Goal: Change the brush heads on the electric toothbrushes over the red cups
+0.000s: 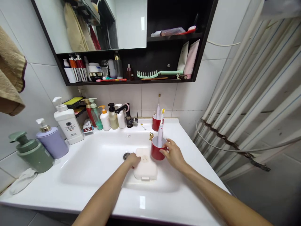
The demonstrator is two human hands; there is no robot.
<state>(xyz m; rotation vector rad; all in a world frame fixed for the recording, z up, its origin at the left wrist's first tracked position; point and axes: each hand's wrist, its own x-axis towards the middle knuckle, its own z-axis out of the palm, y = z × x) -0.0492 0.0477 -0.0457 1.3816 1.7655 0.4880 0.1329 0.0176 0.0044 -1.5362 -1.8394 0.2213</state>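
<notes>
My right hand is wrapped round a red cup that holds an electric toothbrush, at the right side of the white sink basin. My left hand rests with curled fingers on the near-left corner of a white soap box that sits in the basin beside the drain. A second red cup with toothbrushes stands behind, on the counter by the wall.
Pump bottles line the left counter: a green one, a lilac one and a white one. Smaller bottles surround the black tap. A dark shelf with toiletries hangs above. A towel hangs left; striped curtain and hose on the right.
</notes>
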